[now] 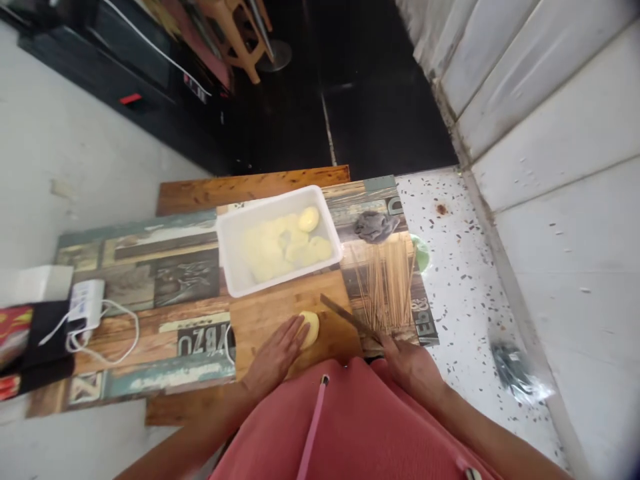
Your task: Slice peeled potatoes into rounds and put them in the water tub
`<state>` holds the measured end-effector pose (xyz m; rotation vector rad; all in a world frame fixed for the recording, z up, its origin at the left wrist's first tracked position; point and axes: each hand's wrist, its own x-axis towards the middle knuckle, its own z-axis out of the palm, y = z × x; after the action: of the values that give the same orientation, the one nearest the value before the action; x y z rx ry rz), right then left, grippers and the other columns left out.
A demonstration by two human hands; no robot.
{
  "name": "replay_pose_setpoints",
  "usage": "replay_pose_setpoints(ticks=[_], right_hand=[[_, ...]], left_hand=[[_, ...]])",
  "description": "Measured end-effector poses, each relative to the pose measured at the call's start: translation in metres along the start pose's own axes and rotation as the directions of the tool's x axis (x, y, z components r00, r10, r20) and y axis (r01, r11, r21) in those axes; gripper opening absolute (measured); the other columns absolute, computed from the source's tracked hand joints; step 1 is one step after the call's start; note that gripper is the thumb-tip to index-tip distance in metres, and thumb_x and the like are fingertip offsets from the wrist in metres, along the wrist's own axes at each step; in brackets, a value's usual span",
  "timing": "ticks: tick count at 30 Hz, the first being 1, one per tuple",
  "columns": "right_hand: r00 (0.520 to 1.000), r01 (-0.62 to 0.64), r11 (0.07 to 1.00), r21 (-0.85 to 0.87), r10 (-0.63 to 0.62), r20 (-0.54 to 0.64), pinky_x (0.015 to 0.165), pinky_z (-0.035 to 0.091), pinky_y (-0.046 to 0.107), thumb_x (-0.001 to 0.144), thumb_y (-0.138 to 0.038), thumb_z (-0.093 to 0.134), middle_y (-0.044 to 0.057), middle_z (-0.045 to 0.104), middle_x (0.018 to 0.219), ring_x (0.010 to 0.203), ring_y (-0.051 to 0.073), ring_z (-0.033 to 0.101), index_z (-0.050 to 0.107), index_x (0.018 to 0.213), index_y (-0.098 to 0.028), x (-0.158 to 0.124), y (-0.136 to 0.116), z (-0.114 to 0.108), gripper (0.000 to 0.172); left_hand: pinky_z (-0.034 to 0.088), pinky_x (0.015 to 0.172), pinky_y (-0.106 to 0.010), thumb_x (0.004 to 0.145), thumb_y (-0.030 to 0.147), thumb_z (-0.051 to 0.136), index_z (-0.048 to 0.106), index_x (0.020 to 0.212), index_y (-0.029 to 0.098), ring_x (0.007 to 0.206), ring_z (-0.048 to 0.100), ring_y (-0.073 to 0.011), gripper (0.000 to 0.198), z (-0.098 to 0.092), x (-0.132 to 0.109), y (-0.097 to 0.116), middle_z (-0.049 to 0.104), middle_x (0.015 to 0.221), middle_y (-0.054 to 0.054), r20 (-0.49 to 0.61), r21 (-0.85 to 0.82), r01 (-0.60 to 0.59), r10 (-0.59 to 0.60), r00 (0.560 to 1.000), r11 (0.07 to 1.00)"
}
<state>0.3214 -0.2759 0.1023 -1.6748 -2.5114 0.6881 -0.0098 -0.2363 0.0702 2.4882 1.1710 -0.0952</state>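
My left hand rests on a peeled, pale yellow potato, its fingers pressed over the left side and holding it against the wooden cutting board. In my right hand is the handle of a knife. Its dark blade points up and to the left over the board's right side, apart from the potato. Just behind the board stands a white plastic tub, in which several peeled potatoes lie in cloudy water.
Many thin wooden skewers lie right of the board, below a crumpled grey cloth or bag. A white power strip with cables sits at the table's left. Beyond the right edge, a green object and a clear plastic bag show.
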Motion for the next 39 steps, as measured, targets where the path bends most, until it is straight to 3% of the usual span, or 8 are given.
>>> replay_pose_setpoints(ticks=[2, 4, 9, 15, 19, 23, 31, 39], right_hand=[[0.991, 0.098, 0.995, -0.012, -0.097, 0.087, 0.056, 0.048, 0.026, 0.085, -0.013, 0.049, 0.009, 0.070, 0.088, 0.070, 0.018, 0.065, 0.055, 0.117, -0.011, 0.019, -0.014, -0.005, 0.033], [0.977, 0.150, 0.988, -0.026, -0.144, 0.156, 0.058, 0.049, 0.027, 0.087, -0.014, 0.049, 0.011, 0.069, 0.095, 0.073, 0.018, 0.064, 0.056, 0.114, -0.011, 0.032, -0.028, -0.009, 0.029], [0.961, 0.201, 0.975, -0.093, -0.177, 0.214, 0.059, 0.048, 0.028, 0.088, -0.011, 0.049, 0.012, 0.068, 0.092, 0.073, 0.018, 0.063, 0.056, 0.112, -0.011, 0.039, -0.043, -0.008, 0.025], [0.939, 0.256, 0.952, -0.166, -0.204, 0.277, 0.057, 0.048, 0.027, 0.083, -0.008, 0.053, 0.013, 0.069, 0.096, 0.074, 0.019, 0.065, 0.054, 0.119, -0.010, 0.039, -0.036, -0.011, 0.036], [0.930, 0.273, 0.951, -0.145, -0.223, 0.292, 0.057, 0.048, 0.027, 0.082, -0.007, 0.051, 0.012, 0.069, 0.095, 0.072, 0.018, 0.064, 0.054, 0.119, -0.011, 0.044, -0.031, -0.016, 0.037], [0.913, 0.252, 0.958, -0.137, -0.189, 0.361, 0.058, 0.049, 0.028, 0.083, -0.005, 0.049, 0.013, 0.069, 0.099, 0.076, 0.019, 0.064, 0.052, 0.121, -0.012, 0.049, -0.030, -0.020, 0.039], [0.864, 0.261, 0.962, -0.076, -0.199, 0.462, 0.058, 0.049, 0.029, 0.084, -0.004, 0.049, 0.013, 0.069, 0.094, 0.076, 0.021, 0.066, 0.052, 0.119, -0.009, 0.060, -0.026, -0.029, 0.036], [0.838, 0.231, 0.972, -0.051, -0.172, 0.518, 0.053, 0.042, 0.027, 0.083, -0.002, 0.048, 0.008, 0.069, 0.088, 0.070, 0.018, 0.065, 0.053, 0.114, -0.012, 0.065, -0.022, -0.030, 0.033]], left_hand=[[0.043, 0.106, -0.041, 0.094, 0.016, 0.032, 0.048, 0.136, 0.018, 0.136, 0.039, -0.0254, 0.046, 0.016, -0.009, -0.002, 0.049, 0.142, -0.011, 0.032, 0.051, 0.012, -0.014, 0.999, 0.999], [0.044, 0.105, -0.041, 0.092, 0.011, 0.032, 0.053, 0.131, 0.015, 0.131, 0.046, -0.0253, 0.045, 0.024, -0.008, -0.001, 0.055, 0.136, -0.013, 0.062, 0.097, 0.033, -0.039, 0.997, 0.995], [0.050, 0.094, -0.042, 0.087, 0.005, 0.032, 0.064, 0.114, 0.015, 0.103, 0.063, -0.0260, 0.042, 0.025, 0.000, 0.006, 0.069, 0.107, -0.013, 0.164, 0.151, 0.047, -0.072, 0.984, 0.987], [0.050, 0.090, -0.038, 0.089, 0.010, 0.035, 0.061, 0.116, 0.016, 0.100, 0.063, -0.0253, 0.038, 0.032, -0.002, 0.002, 0.067, 0.109, -0.012, 0.089, 0.067, 0.010, -0.016, 0.996, 0.998], [0.051, 0.086, -0.036, 0.091, 0.010, 0.036, 0.062, 0.114, 0.017, 0.096, 0.063, -0.0244, 0.035, 0.038, -0.003, 0.000, 0.068, 0.097, -0.011, 0.059, 0.047, 0.007, -0.010, 0.998, 0.999], [0.052, 0.084, -0.036, 0.091, 0.008, 0.037, 0.061, 0.111, 0.015, 0.091, 0.063, -0.0231, 0.032, 0.043, -0.003, 0.004, 0.066, 0.090, -0.009, 0.058, 0.106, -0.009, 0.003, 0.998, 0.994], [0.051, 0.071, -0.031, 0.087, 0.003, 0.034, 0.063, 0.098, 0.014, 0.078, 0.062, -0.0209, 0.033, 0.046, -0.001, 0.008, 0.064, 0.079, -0.007, -0.084, 0.189, -0.043, 0.060, 0.995, 0.981], [0.053, 0.073, -0.028, 0.091, 0.007, 0.032, 0.063, 0.105, 0.015, 0.083, 0.064, -0.0191, 0.036, 0.052, -0.004, 0.005, 0.067, 0.087, -0.007, -0.060, 0.127, 0.008, -0.001, 0.998, 0.992]])
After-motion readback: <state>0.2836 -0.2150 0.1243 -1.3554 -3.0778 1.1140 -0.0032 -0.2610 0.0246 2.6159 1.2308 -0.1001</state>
